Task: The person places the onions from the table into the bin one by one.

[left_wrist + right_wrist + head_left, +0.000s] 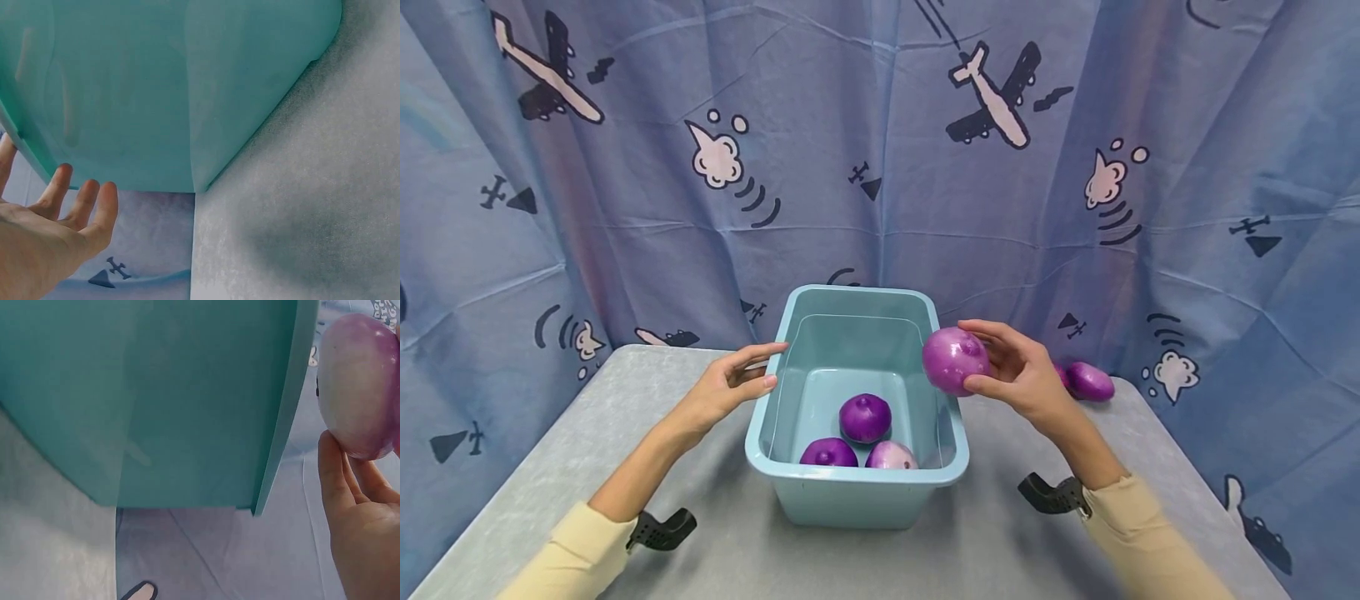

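A glossy purple onion (954, 359), paler on its lit side, is held in the right hand (1022, 377) just above the right rim of a light blue tub (857, 492). The tub stands upright on the counter (992, 542), the left hand (724, 390) at its left rim.

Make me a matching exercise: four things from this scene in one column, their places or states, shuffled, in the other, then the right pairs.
1. left hand
2. right hand
3. three purple onions
4. purple onion on the grey table

A. lying inside the light blue plastic tub
B. behind the right hand, near the curtain
C. open at the tub's left rim
D. holding a round purple onion at the tub's right rim

Pairs: 1-C, 2-D, 3-A, 4-B
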A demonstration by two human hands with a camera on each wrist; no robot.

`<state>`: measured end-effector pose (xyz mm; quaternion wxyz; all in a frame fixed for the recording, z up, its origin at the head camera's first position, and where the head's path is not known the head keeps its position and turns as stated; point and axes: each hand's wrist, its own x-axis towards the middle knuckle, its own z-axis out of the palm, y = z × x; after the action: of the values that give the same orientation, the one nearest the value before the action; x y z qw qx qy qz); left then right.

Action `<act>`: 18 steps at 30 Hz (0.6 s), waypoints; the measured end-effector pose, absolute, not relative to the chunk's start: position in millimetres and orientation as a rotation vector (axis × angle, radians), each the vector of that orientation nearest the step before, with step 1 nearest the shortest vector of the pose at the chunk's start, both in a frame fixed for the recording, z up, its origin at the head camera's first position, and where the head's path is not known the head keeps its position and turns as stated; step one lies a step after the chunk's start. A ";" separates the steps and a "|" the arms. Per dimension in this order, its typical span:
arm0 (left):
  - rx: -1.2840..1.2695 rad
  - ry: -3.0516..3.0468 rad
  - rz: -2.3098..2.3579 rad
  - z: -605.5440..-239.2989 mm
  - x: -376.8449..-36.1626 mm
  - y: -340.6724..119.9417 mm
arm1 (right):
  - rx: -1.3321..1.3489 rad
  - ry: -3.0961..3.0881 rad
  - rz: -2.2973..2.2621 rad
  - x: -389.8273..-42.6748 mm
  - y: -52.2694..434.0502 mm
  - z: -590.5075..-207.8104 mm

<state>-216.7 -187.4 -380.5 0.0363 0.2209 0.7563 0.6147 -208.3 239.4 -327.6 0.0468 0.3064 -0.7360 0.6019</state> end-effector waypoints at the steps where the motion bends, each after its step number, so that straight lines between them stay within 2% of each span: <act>1: 0.676 2.325 1.885 -380.1 -216.7 -187.3 | 0.949 -2.246 1.841 -208.7 236.7 -326.3; 18: 0.679 2.333 1.890 -381.4 -216.6 -185.9 | 1.244 -2.244 1.795 -221.7 196.1 -317.8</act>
<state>-216.6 -185.9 -381.4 0.0316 0.2204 0.7575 0.6137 -221.7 196.1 -317.8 0.0052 0.3973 -0.7166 0.5733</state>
